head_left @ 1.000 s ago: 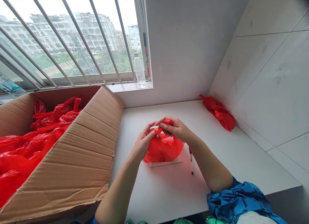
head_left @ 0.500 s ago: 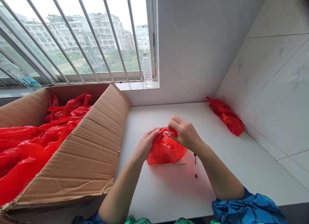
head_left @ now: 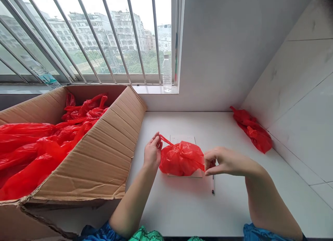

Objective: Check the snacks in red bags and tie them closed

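A small red plastic bag (head_left: 181,158) lies bunched on a white pad (head_left: 183,140) in the middle of the white table (head_left: 182,203). My left hand (head_left: 153,153) pinches one handle strip of the bag, drawn taut up and to the left. My right hand (head_left: 221,161) pinches the other handle end at the bag's right side. The two hands are pulled apart with the bag stretched between them. A pen (head_left: 212,185) lies on the table just under my right hand.
A large open cardboard box (head_left: 99,157) full of red plastic bags (head_left: 39,147) takes up the left side. Another red bag (head_left: 253,130) lies by the tiled wall at the right. A water bottle (head_left: 167,74) stands on the window sill behind the bars.
My hands were together on top of the bag, working its handles. Now they have drawn apart sideways, each pulling a handle end tight. The view has shifted left.
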The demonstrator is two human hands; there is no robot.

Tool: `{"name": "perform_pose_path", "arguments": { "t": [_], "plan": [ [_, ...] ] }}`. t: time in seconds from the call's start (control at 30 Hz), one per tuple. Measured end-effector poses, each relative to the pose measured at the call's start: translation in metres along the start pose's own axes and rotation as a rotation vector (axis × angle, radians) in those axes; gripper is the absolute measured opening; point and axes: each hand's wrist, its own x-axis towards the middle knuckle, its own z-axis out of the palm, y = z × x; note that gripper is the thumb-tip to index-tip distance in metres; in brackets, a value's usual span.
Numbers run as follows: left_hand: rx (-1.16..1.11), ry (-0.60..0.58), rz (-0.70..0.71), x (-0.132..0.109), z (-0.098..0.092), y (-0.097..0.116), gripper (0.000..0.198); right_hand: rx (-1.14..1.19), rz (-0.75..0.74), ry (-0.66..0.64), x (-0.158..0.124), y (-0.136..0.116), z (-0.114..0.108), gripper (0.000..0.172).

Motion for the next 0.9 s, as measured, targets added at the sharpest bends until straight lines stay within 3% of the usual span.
{"name": "perform_pose_path", "arguments": {
  "t": [0.07,0.17,0.23,0.37,0.47,0.6,0.73,0.9],
  "plan": [
    [0.096,-0.031,0.069,-0.005,-0.005,0.002,0.033,0.080,0.035,-0.048,0.001,0.012,-0.006,0.016],
    [0.433,-0.159,0.219,-0.023,-0.014,0.006,0.057,0.012,0.106,0.154,0.007,0.035,-0.001,0.049],
    [0.745,-0.246,0.333,-0.036,-0.019,0.005,0.062,-0.141,0.120,0.345,0.015,0.048,0.014,0.069],
    [1.233,-0.403,0.494,-0.052,-0.016,-0.007,0.063,-0.339,-0.015,0.380,0.044,0.060,0.060,0.098],
    [1.430,-0.506,0.590,-0.052,-0.009,-0.019,0.056,-0.395,-0.116,0.400,0.064,0.061,0.092,0.102],
    [1.569,-0.587,0.689,-0.045,-0.012,-0.037,0.051,-0.446,-0.073,0.472,0.078,0.071,0.118,0.101],
    [1.642,-0.606,0.752,-0.041,-0.024,-0.055,0.055,-0.575,-0.028,0.517,0.082,0.084,0.133,0.100],
    [1.680,-0.579,0.770,-0.038,-0.030,-0.070,0.056,-0.629,-0.011,0.482,0.085,0.092,0.141,0.093]
  ]
}}
